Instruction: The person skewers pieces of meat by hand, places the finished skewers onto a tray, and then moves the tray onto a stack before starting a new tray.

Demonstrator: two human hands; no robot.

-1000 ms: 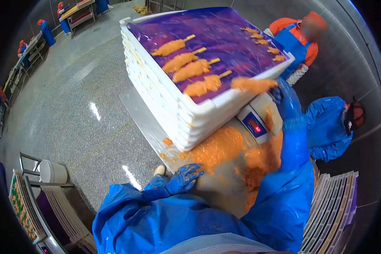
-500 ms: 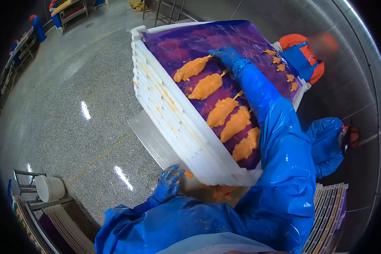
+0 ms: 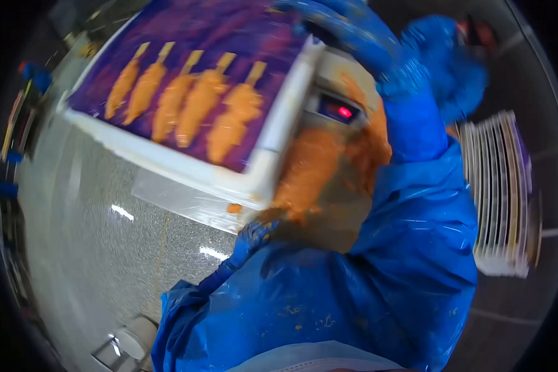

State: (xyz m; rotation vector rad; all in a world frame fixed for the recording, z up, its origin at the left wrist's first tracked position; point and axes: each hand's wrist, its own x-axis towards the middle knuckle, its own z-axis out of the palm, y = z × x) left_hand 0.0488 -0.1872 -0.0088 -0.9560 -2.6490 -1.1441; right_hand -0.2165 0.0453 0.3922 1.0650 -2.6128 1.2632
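My left hand (image 3: 256,234), in a blue glove smeared with orange residue, is at the near table edge beside a small orange scrap (image 3: 234,208). Its fingers look loosely apart, with nothing visible in them. My right hand (image 3: 347,25), also in a blue glove, reaches across the top near the tray's far right corner. Motion smears its fingers, and part is cut off by the frame. Several orange-coated meat skewers (image 3: 198,108) lie in a row on the purple sheet (image 3: 229,31) lining the white tray (image 3: 173,158); their sticks point away from me.
Right of the tray spreads orange coated meat (image 3: 310,164) on a work surface, around a scale with a lit red display (image 3: 345,112). Stacked trays (image 3: 499,192) stand at far right. A person in blue (image 3: 446,68) is beyond my right arm. A white bucket (image 3: 136,338) sits on the floor.
My view has swung right, so the tray appears farther left and the orange meat and scale show. My right hand has left the skewer stick and moved to the tray's right side.
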